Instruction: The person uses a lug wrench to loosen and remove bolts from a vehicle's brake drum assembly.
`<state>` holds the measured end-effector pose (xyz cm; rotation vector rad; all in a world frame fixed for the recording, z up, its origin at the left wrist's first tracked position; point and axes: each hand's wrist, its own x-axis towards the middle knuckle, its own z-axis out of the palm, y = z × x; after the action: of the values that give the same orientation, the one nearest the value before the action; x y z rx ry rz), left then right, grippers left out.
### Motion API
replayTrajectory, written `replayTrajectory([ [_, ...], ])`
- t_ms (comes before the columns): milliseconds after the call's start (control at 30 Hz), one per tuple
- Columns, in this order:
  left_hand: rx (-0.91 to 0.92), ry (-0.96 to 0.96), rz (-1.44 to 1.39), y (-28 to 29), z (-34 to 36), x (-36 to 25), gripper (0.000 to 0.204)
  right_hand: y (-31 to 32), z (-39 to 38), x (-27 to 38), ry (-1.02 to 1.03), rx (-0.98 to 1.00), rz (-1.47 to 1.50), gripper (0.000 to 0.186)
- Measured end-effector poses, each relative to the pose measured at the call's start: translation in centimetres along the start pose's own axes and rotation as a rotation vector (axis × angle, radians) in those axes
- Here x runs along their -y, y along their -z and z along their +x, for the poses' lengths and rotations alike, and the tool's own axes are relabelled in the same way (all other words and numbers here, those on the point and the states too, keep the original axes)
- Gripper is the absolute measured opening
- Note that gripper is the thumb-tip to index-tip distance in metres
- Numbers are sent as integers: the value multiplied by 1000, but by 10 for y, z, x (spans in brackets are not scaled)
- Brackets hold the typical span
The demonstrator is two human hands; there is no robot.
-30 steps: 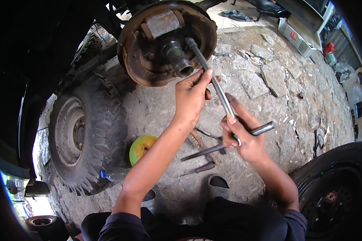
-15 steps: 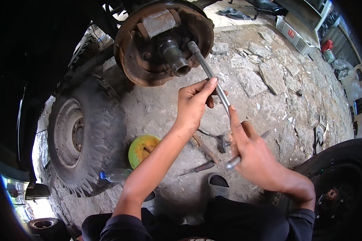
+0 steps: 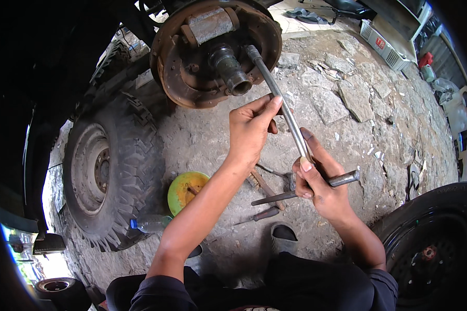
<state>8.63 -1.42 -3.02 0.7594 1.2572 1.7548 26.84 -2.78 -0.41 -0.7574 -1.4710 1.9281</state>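
Observation:
A long steel T-handle socket wrench [image 3: 286, 113] slants down from a rusty brake backing plate [image 3: 167, 78]. Its socket end meets the plate just right of the greasy hollow axle spindle [image 3: 228, 70]; the fastener under it is hidden. Partway along the shaft, my left hand [image 3: 251, 124] closes round it, thumb on top. My right hand [image 3: 324, 181] grips the lower end where the crossbar passes through, thumb against the shaft and index finger stretched beside it. The crossbar sticks out on both sides of that hand, thick end to the right. Above the spindle sits a rusty metal block [image 3: 208, 27].
A knobbly tyre [image 3: 135, 166] stands at left, another wheel [image 3: 425, 254] lower right. Below my arms lie a yellow-green bowl [image 3: 179, 189], a plastic bottle [image 3: 153, 224], a screwdriver [image 3: 262, 215] and a wire brush [image 3: 267, 189]. A white basket [image 3: 384, 45] is far right.
The crossbar has turned, its thick end swinging from lower left to the right. My right hand has shifted its grip to the shaft's lower end. The left hand keeps its hold.

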Motion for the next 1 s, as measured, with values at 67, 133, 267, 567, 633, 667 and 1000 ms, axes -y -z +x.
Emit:
replayTrajectory([
  [67,-5,-7,15,-1,2,-2,20,3,2,2,-9,8,22,57],
  [133,-8,-15,13,-1,3,-1,20,7,5,5,-36,18,84,58],
  [267,-28,-12,44,-3,4,-2,21,10,6,4,-57,61,241,59],
  [567,49,20,-37,-1,7,-4,27,11,19,-1,321,79,-522,60],
  [633,75,72,-63,-6,10,-3,30,13,17,14,324,117,-964,66],
  [667,81,99,-73,-7,11,-2,32,12,16,23,280,126,-1093,67],
  [1000,169,102,33,-10,-16,4,28,26,-22,-5,379,85,-977,64],
])
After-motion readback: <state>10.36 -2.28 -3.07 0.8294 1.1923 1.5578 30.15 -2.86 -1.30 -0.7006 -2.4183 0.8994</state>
